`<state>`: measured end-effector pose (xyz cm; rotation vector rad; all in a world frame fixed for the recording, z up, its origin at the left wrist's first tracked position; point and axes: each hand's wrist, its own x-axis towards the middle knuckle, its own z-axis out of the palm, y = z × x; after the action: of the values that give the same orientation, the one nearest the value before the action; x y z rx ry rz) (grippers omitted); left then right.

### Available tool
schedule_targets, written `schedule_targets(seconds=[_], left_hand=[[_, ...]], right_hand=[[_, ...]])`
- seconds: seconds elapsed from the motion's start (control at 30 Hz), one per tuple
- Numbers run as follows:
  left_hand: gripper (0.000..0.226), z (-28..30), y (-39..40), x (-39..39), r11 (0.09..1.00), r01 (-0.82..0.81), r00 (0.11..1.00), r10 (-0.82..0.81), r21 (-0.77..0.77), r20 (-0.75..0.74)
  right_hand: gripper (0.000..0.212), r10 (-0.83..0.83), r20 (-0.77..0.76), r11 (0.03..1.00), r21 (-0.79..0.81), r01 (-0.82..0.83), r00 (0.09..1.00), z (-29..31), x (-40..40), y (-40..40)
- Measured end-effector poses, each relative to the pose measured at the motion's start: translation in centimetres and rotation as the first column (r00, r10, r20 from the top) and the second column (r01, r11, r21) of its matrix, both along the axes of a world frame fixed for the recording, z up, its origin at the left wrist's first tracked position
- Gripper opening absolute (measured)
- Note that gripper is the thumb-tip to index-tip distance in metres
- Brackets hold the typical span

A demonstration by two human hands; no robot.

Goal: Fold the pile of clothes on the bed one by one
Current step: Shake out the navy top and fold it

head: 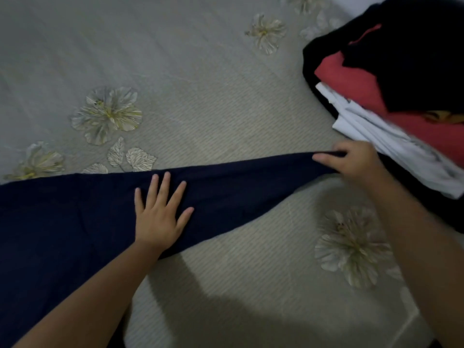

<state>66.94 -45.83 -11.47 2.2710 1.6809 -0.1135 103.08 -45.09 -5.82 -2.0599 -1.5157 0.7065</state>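
A dark navy garment (pixel 75 217) lies stretched across the bed from the left edge toward the right, narrowing to a point. My left hand (pixel 160 212) presses flat on its middle with fingers spread. At the narrow right end, my right hand (pixel 351 162) pinches the cloth's edge. At the upper right sits a pile of clothes (pixel 391 79): black pieces on top, a red one under them, white ones at the bottom.
The bed is covered by a grey-beige sheet (pixel 200 96) printed with pale flowers. A broad stretch of it lies beyond the garment and another in front. The pile crowds the right edge near my right hand.
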Motion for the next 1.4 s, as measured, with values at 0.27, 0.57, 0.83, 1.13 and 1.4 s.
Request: schedule_targets(seconds=[0.27, 0.57, 0.83, 1.13, 1.4], left_hand=[[0.080, 1.8, -1.4, 4.7, 0.949, 0.314, 0.949, -0.314, 0.004, -0.039], [0.085, -1.1, -2.1, 5.0, 0.978, 0.208, 0.978, -0.208, 0.007, -0.035], [0.071, 1.4, -3.1, 2.7, 0.976, 0.147, 0.980, -0.166, 0.164, 0.109], [0.075, 3.8, -12.4, -16.8, 0.934, -0.303, 0.953, 0.291, 0.188, 0.087], [0.091, 4.2, -24.2, -36.4, 0.646, -0.758, 0.650, 0.759, 0.089, 0.026]], right_hand=[[0.030, 0.053, 0.278, 0.925, -0.376, 0.058, 0.959, 0.4, 2.0, 0.0], [0.076, -0.385, 0.300, 0.904, -0.068, 0.423, 0.873, -4.7, -2.9, -6.4], [0.063, -0.397, -0.132, 0.905, 0.112, 0.411, 0.909, -2.5, -6.7, -5.5], [0.063, 0.030, -0.182, 0.970, 0.244, 0.015, 0.983, 3.0, -29.6, -6.1], [0.057, 0.370, -0.049, 0.902, 0.255, -0.347, 0.928, 3.6, -52.7, -10.9]])
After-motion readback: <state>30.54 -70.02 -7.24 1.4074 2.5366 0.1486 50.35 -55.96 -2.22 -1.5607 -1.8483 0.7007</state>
